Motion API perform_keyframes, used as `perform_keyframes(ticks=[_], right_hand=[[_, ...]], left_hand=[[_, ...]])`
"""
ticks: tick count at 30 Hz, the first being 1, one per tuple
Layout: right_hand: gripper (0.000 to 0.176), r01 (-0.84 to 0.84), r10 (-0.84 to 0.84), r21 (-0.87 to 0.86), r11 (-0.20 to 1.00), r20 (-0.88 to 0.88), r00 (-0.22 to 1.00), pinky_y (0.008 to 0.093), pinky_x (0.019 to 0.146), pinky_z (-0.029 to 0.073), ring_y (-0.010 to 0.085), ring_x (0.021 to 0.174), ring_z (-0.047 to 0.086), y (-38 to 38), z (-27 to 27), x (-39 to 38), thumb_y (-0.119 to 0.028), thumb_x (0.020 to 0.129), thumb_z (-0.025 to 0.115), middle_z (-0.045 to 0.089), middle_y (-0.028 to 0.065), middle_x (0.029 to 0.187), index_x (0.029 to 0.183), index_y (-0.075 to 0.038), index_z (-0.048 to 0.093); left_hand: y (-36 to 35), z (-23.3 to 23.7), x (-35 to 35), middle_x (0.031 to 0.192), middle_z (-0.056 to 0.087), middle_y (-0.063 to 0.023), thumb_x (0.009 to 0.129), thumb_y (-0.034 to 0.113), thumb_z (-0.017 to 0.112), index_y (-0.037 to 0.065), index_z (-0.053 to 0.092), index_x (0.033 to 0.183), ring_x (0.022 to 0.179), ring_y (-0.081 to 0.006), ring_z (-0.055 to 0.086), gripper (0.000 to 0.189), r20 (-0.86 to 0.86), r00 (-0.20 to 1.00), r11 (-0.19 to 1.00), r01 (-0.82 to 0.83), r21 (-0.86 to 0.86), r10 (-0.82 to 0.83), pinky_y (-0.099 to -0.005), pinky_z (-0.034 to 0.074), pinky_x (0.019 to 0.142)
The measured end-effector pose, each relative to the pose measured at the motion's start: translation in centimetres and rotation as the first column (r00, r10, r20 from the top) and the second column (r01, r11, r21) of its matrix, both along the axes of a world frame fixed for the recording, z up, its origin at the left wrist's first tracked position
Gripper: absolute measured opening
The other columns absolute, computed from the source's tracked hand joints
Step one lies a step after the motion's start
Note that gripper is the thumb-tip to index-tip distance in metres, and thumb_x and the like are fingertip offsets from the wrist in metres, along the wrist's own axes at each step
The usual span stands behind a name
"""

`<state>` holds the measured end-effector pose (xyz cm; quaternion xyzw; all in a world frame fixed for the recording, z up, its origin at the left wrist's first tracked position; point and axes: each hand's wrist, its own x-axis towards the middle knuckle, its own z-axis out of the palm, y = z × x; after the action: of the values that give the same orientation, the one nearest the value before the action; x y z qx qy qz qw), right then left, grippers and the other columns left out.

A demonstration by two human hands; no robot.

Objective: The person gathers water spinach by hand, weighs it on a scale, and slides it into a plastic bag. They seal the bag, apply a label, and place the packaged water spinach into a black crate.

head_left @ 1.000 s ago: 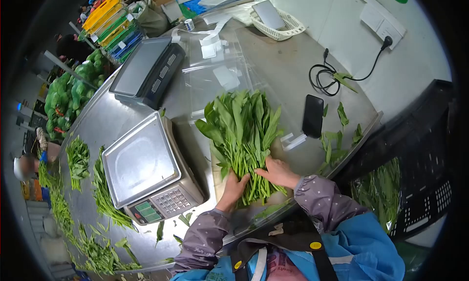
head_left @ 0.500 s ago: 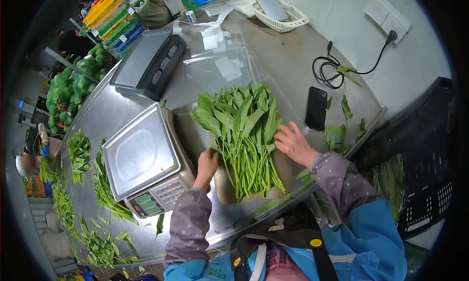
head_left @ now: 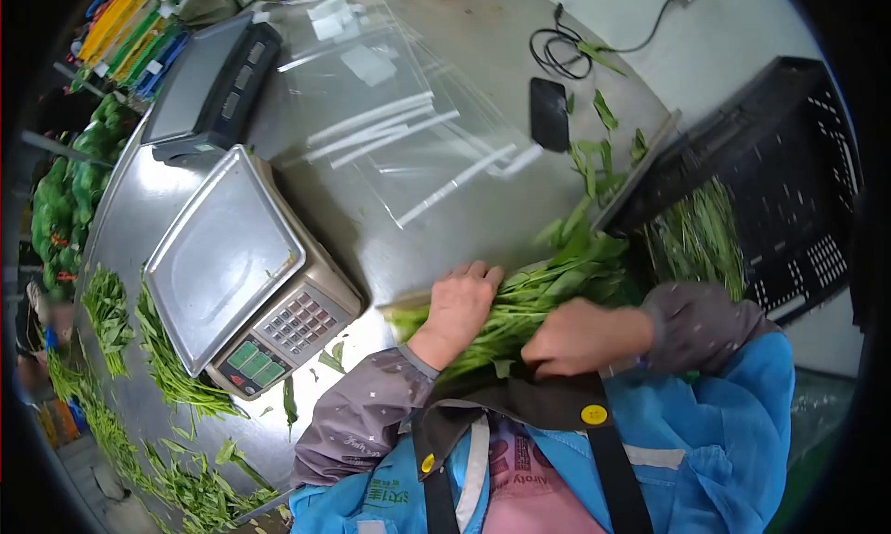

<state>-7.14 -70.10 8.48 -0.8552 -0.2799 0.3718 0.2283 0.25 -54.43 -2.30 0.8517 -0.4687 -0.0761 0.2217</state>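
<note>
A bunch of leafy green vegetables [head_left: 520,302] lies sideways at the table's near edge, close to my body, its stems to the left and its leaves to the right. My left hand [head_left: 462,302] is closed round the stem side. On the near side of the bunch, my right hand [head_left: 580,337] has its fingers curled against the stems and leaves; part of it is blurred. Flat clear plastic bags [head_left: 418,154] lie on the metal table beyond the bunch. To the left stands a scale [head_left: 232,256] with a bare metal pan.
A second scale [head_left: 209,84] stands at the back left. A phone [head_left: 548,115] and a black cable [head_left: 560,56] lie at the back right, near loose leaves. On the right is a black crate [head_left: 733,154] with bagged greens. More greens [head_left: 111,395] line the left edge.
The bunch has moved from the plastic bags toward my body and turned from upright to sideways. Both hands have come nearer with it and now hold it. The camera view has shifted.
</note>
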Motion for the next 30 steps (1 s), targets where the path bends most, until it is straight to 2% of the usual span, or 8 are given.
perform_keyframes(ticks=[4, 7, 9, 11, 13, 21, 26, 30], right_hand=[[0.023, 0.626, -0.510, 0.365, 0.689, -0.369, 0.777, 0.0311, 0.063, 0.047, 0.0156, 0.072, 0.061, -1.6, 2.0, 4.0, -0.022, 0.080, 0.060, 0.065, 0.0116, 0.077, 0.089, 0.000, 0.060], [0.055, 0.420, -0.470, 0.243, 0.874, 0.207, 0.858, 0.0351, 0.083, 0.045, 0.0274, 0.097, 0.058, -4.0, -5.8, 5.3, -0.029, 0.075, 0.066, 0.059, 0.0191, 0.105, 0.116, 0.003, 0.047], [0.079, 0.392, -0.344, 0.096, 0.915, -0.320, 0.883, 0.0400, 0.096, 0.036, 0.0339, 0.116, 0.045, -3.7, -7.9, 3.6, -0.037, 0.070, 0.069, 0.047, 0.0237, 0.122, 0.129, 0.001, 0.032], [0.102, 0.309, -0.302, 0.011, 0.951, -0.175, 0.937, 0.0442, 0.098, 0.033, 0.0419, 0.119, 0.037, -3.0, -6.8, 1.7, -0.051, 0.064, 0.071, 0.033, 0.0267, 0.132, 0.136, 0.000, 0.018], [0.102, 0.301, -0.299, 0.105, 0.948, -0.026, 0.954, 0.0436, 0.097, 0.034, 0.0404, 0.118, 0.038, -3.5, -7.0, 0.0, -0.045, 0.063, 0.075, 0.033, 0.0248, 0.131, 0.137, -0.002, 0.019], [0.094, 0.144, -0.064, -0.203, 0.968, 0.360, 0.931, 0.0443, 0.087, 0.039, 0.0388, 0.109, 0.045, -1.6, -6.8, -2.2, -0.036, 0.067, 0.073, 0.035, 0.0246, 0.128, 0.138, -0.006, 0.019], [0.091, 0.384, -0.367, 0.121, 0.915, -0.144, 0.919, 0.0436, 0.096, 0.033, 0.0454, 0.115, 0.039, -4.4, -7.3, -1.7, -0.039, 0.077, 0.064, 0.028, 0.0333, 0.129, 0.136, 0.004, 0.010], [0.106, 0.516, -0.526, -0.111, 0.849, -0.100, 0.845, 0.0410, 0.097, 0.033, 0.0443, 0.116, 0.038, -2.4, -5.6, -1.6, -0.042, 0.066, 0.073, 0.029, 0.0333, 0.129, 0.134, 0.008, 0.010]], left_hand=[[-0.1, 0.1, -1.0, 0.082, 0.056, -0.0068, 0.072, 0.009, 0.053, 0.004, 0.058, 0.092, 0.079, -0.0210, 0.056, 0.022, 0.105, 0.985, 0.989, 0.142, -0.047, -0.136, -0.0325, 0.045, 0.066], [0.1, 0.6, -1.4, 0.085, 0.057, -0.0105, 0.071, 0.007, 0.058, 0.005, 0.059, 0.095, 0.080, -0.0296, 0.055, 0.025, 0.056, 0.993, 0.987, 0.105, -0.120, -0.099, -0.0374, 0.046, 0.070], [1.6, 2.7, -0.7, 0.083, 0.056, -0.0086, 0.070, 0.008, 0.056, 0.004, 0.058, 0.095, 0.080, -0.0257, 0.055, 0.025, 0.084, 0.994, 0.956, 0.094, -0.278, -0.073, -0.0364, 0.045, 0.070], [4.3, 4.6, -0.6, 0.082, 0.054, -0.0068, 0.070, 0.009, 0.055, 0.003, 0.058, 0.094, 0.081, -0.0218, 0.054, 0.025, 0.097, 0.995, 0.902, 0.072, -0.425, -0.034, -0.0353, 0.044, 0.069], [7.7, 5.8, -2.0, 0.078, 0.053, -0.0043, 0.070, 0.009, 0.054, 0.005, 0.058, 0.091, 0.082, -0.0198, 0.053, 0.021, -0.196, 0.950, 0.959, 0.204, -0.197, -0.242, -0.0335, 0.042, 0.071], [5.7, 2.6, -2.5, 0.073, 0.050, -0.0031, 0.065, 0.015, 0.059, 0.009, 0.053, 0.077, 0.074, -0.0188, 0.050, 0.014, 0.114, 0.952, 0.952, 0.294, -0.081, -0.284, -0.0303, 0.035, 0.064], [3.6, 1.8, 0.5, 0.074, 0.052, -0.0027, 0.066, 0.013, 0.059, 0.010, 0.057, 0.080, 0.077, -0.0183, 0.052, 0.015, 0.089, 0.966, 0.959, 0.255, -0.128, -0.245, -0.0319, 0.036, 0.066], [1.1, 2.1, 3.9, 0.075, 0.052, -0.0026, 0.067, 0.012, 0.060, 0.011, 0.057, 0.078, 0.078, -0.0190, 0.052, 0.012, 0.090, 0.954, 0.937, 0.299, -0.182, -0.287, -0.0314, 0.036, 0.068]])
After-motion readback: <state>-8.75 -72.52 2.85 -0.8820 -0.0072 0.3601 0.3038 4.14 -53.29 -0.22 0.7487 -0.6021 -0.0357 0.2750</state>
